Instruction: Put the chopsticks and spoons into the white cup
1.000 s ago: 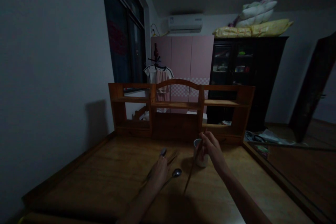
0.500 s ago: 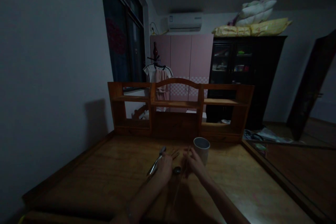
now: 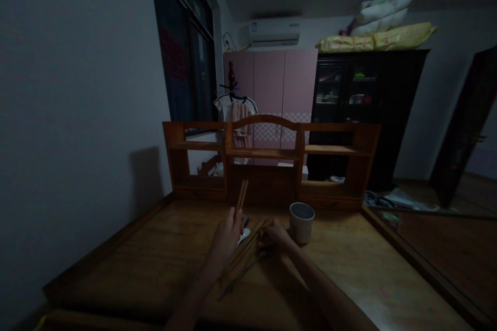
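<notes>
My left hand (image 3: 229, 227) is closed around a pair of chopsticks (image 3: 242, 192), which point up and away above the desk. Several more chopsticks (image 3: 243, 258) lie slanted across the desk between my hands. My right hand (image 3: 275, 234) is bent over their far ends, its fingers pinched on a chopstick; its fingertips are partly hidden. Just right of that hand stands an upright grey cup (image 3: 301, 227). Beside my left fingers rests a pale, shiny spoon-like utensil (image 3: 244, 237), partly covered by the hand.
A wooden shelf unit (image 3: 264, 154) runs along the back of the desk (image 3: 147, 258). A wall (image 3: 97, 114) borders the left side, and a raised wooden edge (image 3: 411, 264) the right. Wardrobes stand beyond.
My left hand has risen to the left, now with chopsticks pointing up. My right hand has lowered and moved slightly left onto the chopsticks, which now lie spread between the hands.
</notes>
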Motion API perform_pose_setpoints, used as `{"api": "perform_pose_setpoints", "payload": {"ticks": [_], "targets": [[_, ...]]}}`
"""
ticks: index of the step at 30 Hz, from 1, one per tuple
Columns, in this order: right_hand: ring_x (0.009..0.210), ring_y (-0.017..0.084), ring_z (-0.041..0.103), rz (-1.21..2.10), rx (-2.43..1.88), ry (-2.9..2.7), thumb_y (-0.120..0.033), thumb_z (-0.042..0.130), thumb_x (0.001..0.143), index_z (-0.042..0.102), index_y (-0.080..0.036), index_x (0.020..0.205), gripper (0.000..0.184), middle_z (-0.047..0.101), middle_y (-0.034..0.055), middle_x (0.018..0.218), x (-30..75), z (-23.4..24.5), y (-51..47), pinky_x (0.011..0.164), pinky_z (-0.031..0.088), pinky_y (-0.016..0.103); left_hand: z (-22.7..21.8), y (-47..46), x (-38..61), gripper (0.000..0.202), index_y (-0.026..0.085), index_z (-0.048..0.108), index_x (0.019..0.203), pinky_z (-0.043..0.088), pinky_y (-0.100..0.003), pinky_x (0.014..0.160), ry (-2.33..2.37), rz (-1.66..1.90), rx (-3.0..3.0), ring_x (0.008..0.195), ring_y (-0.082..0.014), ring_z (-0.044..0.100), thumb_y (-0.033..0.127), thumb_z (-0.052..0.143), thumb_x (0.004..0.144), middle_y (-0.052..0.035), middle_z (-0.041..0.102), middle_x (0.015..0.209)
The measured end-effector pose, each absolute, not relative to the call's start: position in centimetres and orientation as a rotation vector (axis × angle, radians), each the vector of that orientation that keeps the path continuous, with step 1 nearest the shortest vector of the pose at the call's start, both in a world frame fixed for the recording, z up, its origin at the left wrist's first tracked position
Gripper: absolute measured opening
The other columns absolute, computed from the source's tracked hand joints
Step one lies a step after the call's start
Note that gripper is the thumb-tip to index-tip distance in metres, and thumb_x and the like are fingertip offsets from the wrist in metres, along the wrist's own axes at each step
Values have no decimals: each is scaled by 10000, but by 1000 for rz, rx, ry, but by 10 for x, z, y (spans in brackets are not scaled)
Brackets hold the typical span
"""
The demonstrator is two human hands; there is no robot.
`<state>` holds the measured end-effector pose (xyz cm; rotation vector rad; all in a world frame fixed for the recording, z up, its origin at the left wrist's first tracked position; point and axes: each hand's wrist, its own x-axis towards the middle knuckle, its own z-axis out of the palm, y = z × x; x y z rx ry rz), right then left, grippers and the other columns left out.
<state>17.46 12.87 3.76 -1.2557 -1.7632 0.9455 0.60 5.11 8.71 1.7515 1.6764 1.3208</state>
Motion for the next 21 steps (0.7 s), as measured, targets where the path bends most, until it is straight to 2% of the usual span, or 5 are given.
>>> {"api": "perform_pose_setpoints", "payload": {"ticks": [6,10,15,18,21], "targets": [[685,175,652,945,-1277,-1736,-427,588,877,618,-117,1063,364,679,60,815,171,46,124,589,497,262,86,30,18,343,195,518,1038,461,-234,619,1078,1636,1301,598,-121,562,496,442,894,35,534,692],[496,156,608,947,-1184,-1740,-564,428,906,578,-128,1161,527,666,46,682,172,74,127,435,423,230,84,40,36,301,210,542,1012,454,-219,655,942,1654,1196,661,-114,558,474,515,871,32,533,725],[428,114,559,877,-907,-1833,-666,321,897,649,-136,922,623,624,23,599,191,149,136,380,370,191,82,69,77,286,224,547,981,457,-272,798,882,1678,1311,856,-155,581,485,515,871,-12,604,914],[427,108,547,718,-868,-1990,-638,447,870,626,-148,706,547,570,-3,500,214,185,131,391,355,183,78,79,100,295,211,548,914,443,-305,838,894,1620,1466,824,-164,590,490,452,900,-12,622,832],[502,118,590,738,-818,-2146,-575,498,877,661,-148,759,472,623,7,568,236,203,123,450,405,188,72,88,116,325,207,545,851,466,-319,769,873,1515,1469,719,-169,596,490,400,917,-6,622,725]]}}
